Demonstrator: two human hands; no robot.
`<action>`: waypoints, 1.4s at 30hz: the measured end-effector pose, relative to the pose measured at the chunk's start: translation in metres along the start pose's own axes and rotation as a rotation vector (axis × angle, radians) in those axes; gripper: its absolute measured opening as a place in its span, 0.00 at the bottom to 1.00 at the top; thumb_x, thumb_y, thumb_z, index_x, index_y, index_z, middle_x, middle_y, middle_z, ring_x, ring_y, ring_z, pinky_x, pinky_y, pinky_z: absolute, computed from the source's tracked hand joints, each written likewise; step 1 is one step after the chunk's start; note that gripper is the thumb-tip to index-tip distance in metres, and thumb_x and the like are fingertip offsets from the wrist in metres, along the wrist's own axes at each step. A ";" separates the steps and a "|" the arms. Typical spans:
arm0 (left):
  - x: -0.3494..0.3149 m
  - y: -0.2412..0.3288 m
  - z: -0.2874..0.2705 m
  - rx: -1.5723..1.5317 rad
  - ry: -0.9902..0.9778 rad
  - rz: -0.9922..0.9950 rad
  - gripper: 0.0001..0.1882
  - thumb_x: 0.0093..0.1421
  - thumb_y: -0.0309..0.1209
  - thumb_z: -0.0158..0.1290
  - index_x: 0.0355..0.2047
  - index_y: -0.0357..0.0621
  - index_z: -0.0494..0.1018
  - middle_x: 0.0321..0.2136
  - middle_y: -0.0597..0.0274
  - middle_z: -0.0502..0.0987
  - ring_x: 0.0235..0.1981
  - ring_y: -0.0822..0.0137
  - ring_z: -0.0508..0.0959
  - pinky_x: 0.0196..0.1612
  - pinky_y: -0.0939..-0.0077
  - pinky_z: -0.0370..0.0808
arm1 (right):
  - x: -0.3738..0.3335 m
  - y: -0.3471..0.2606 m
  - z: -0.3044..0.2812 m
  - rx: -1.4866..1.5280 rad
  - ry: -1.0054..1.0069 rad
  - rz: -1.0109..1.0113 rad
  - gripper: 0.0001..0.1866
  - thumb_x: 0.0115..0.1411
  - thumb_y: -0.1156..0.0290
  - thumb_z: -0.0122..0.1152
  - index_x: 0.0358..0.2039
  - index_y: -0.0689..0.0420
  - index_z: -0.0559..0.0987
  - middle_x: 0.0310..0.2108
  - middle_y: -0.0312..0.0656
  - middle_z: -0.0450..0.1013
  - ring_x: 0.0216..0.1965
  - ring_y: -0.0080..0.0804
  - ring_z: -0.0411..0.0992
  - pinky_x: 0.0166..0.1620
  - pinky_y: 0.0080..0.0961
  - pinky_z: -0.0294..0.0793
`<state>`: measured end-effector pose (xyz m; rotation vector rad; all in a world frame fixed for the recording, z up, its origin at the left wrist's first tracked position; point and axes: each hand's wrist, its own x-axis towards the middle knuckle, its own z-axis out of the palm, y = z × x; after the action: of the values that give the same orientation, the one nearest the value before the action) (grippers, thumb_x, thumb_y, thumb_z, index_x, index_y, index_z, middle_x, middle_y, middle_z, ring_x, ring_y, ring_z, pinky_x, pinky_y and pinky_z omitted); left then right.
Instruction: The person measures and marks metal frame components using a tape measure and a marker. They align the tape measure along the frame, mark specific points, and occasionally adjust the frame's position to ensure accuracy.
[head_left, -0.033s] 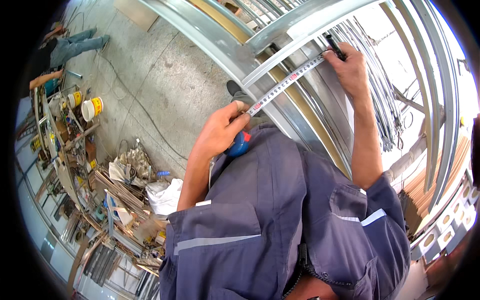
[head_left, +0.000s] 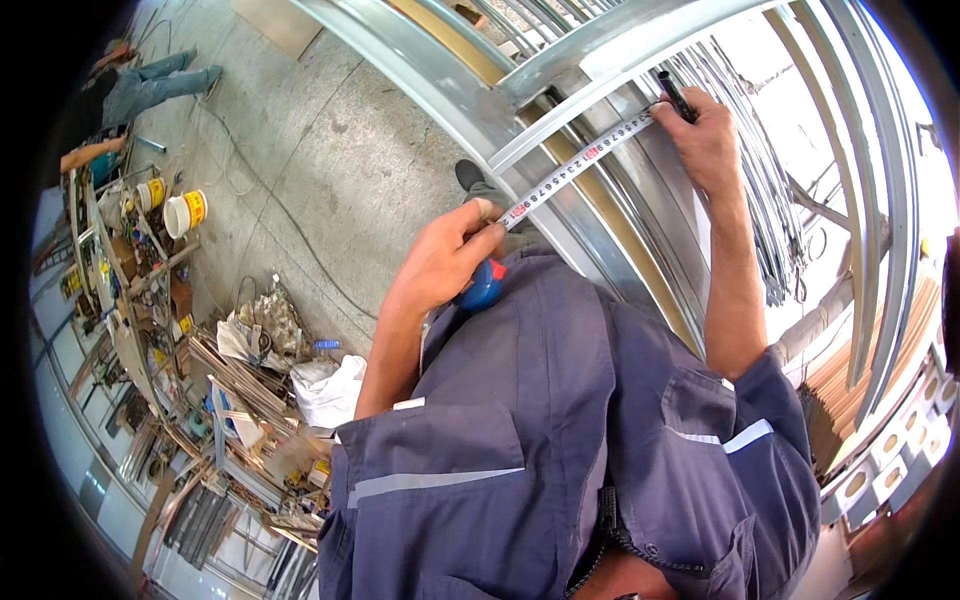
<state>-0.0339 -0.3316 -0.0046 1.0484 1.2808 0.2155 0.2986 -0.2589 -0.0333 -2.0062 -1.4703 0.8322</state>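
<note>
My left hand (head_left: pixel 440 265) grips a blue tape measure case (head_left: pixel 482 286) close to my chest. Its white blade (head_left: pixel 580 160) runs up and to the right along a grey metal channel (head_left: pixel 560 112) of a stud frame. At the blade's far end my right hand (head_left: pixel 710 140) presses on the frame and holds a black marker (head_left: pixel 676 96) with its tip at the blade. My grey work shirt fills the lower middle of the view.
Another person (head_left: pixel 130 90) stands at the upper left by a cluttered bench with a white and yellow bucket (head_left: pixel 186 212). Scrap metal strips and white bags (head_left: pixel 320 390) lie lower left. A cable (head_left: pixel 290 235) crosses the concrete floor. Metal profiles (head_left: pixel 780 210) are stacked right.
</note>
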 end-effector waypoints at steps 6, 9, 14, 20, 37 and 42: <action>0.013 0.001 0.003 0.020 -0.020 0.112 0.12 0.70 0.33 0.51 0.42 0.35 0.75 0.29 0.63 0.79 0.34 0.75 0.76 0.39 0.77 0.74 | 0.001 0.003 0.005 -0.022 0.053 -0.059 0.16 0.56 0.61 0.69 0.36 0.62 0.85 0.23 0.43 0.76 0.25 0.31 0.72 0.34 0.30 0.72; 0.016 0.002 0.001 0.052 -0.034 0.110 0.12 0.70 0.33 0.51 0.40 0.34 0.76 0.29 0.63 0.79 0.34 0.74 0.77 0.40 0.76 0.74 | 0.000 0.001 0.004 -0.004 0.031 -0.028 0.15 0.56 0.63 0.70 0.36 0.63 0.85 0.24 0.42 0.76 0.26 0.26 0.72 0.35 0.28 0.71; 0.025 -0.006 -0.004 -0.012 -0.141 0.153 0.11 0.70 0.32 0.50 0.39 0.34 0.77 0.30 0.62 0.80 0.35 0.73 0.78 0.43 0.75 0.74 | 0.000 -0.002 0.002 -0.003 0.023 -0.002 0.14 0.55 0.64 0.70 0.37 0.62 0.85 0.24 0.39 0.77 0.27 0.23 0.71 0.34 0.26 0.71; 0.028 -0.008 -0.007 -0.076 -0.179 0.132 0.12 0.70 0.32 0.50 0.41 0.34 0.78 0.31 0.62 0.81 0.37 0.72 0.79 0.45 0.75 0.74 | 0.002 -0.002 -0.001 -0.006 0.000 0.024 0.15 0.55 0.64 0.71 0.37 0.62 0.85 0.25 0.38 0.77 0.27 0.23 0.72 0.35 0.26 0.71; 0.030 -0.006 -0.009 -0.030 -0.177 0.154 0.13 0.70 0.33 0.50 0.38 0.34 0.77 0.30 0.62 0.81 0.35 0.72 0.79 0.41 0.75 0.75 | -0.007 0.000 -0.001 0.076 0.083 0.084 0.17 0.60 0.63 0.67 0.42 0.63 0.85 0.25 0.35 0.78 0.26 0.20 0.70 0.33 0.22 0.69; 0.029 -0.001 -0.007 -0.047 -0.182 0.147 0.12 0.70 0.33 0.50 0.36 0.35 0.76 0.30 0.62 0.81 0.34 0.72 0.78 0.41 0.75 0.75 | -0.008 0.010 0.002 0.341 0.098 0.152 0.17 0.61 0.64 0.68 0.45 0.64 0.84 0.27 0.34 0.78 0.27 0.19 0.71 0.34 0.21 0.69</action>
<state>-0.0310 -0.3091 -0.0248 1.0975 1.0321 0.2545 0.3013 -0.2695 -0.0402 -1.8842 -1.0511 0.9608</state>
